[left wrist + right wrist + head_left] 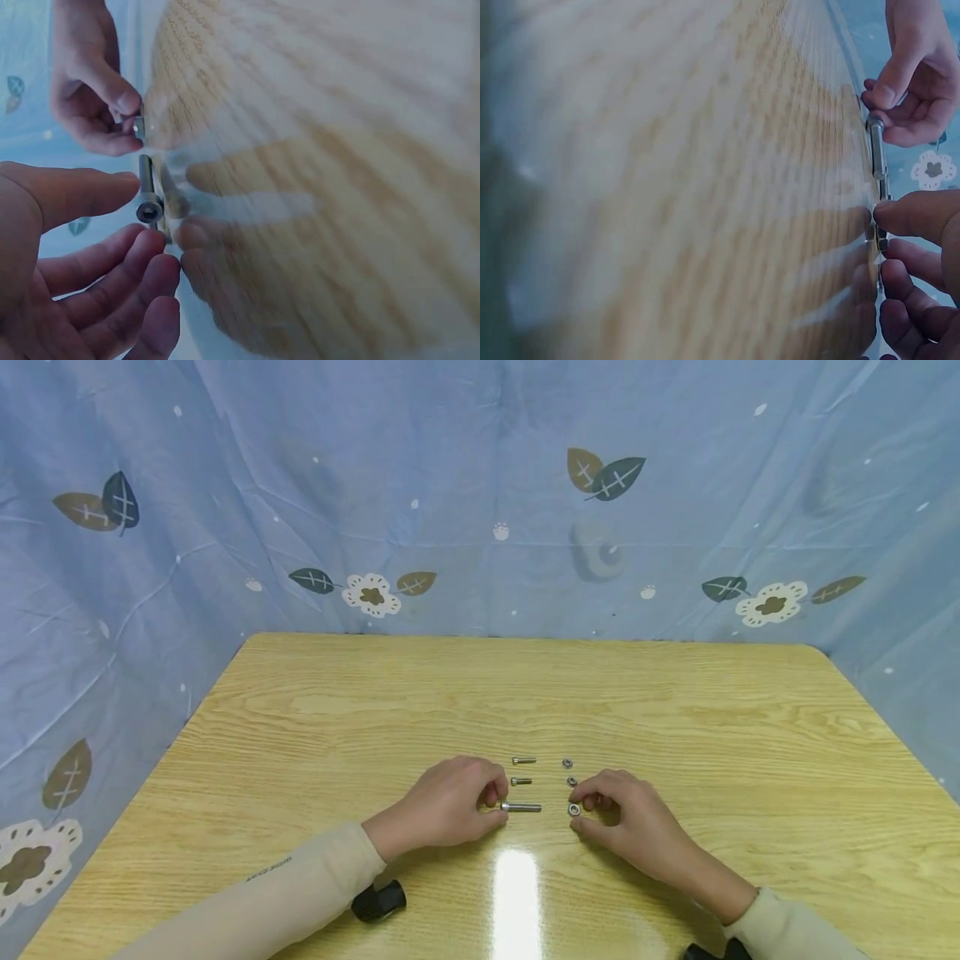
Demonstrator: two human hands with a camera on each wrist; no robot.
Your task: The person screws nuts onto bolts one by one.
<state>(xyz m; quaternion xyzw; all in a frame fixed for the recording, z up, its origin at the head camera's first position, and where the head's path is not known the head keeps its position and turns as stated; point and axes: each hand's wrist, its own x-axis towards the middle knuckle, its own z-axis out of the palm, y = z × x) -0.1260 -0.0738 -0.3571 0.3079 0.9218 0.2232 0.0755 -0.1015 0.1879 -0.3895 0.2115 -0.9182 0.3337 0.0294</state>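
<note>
Big bolt (522,807) lies on the tabletop (375,710). My L hand (453,802) is at its head end, thumb & index parted around it. R hand (630,814), right of big bolt: tips narrowly apart abt the big nut (574,810), can't tell if touching. Small bolts (524,761) & small nuts (567,763) lie beyond big bolt.

Blue fabric curtain (480,427) is printed with brown and dark-green leaves (619,479) plus brown-centred white flowers (371,596), kinda busy. Yellowish wood tabletop (480,702) is streaked with darker grain. Silver's shared by 3 slim metal bolts (523,807) and 3 ring-shaped metal nuts (573,808). Dark lettering (268,869) is printed on 1 cream fabric sleeve (300,889).
</note>
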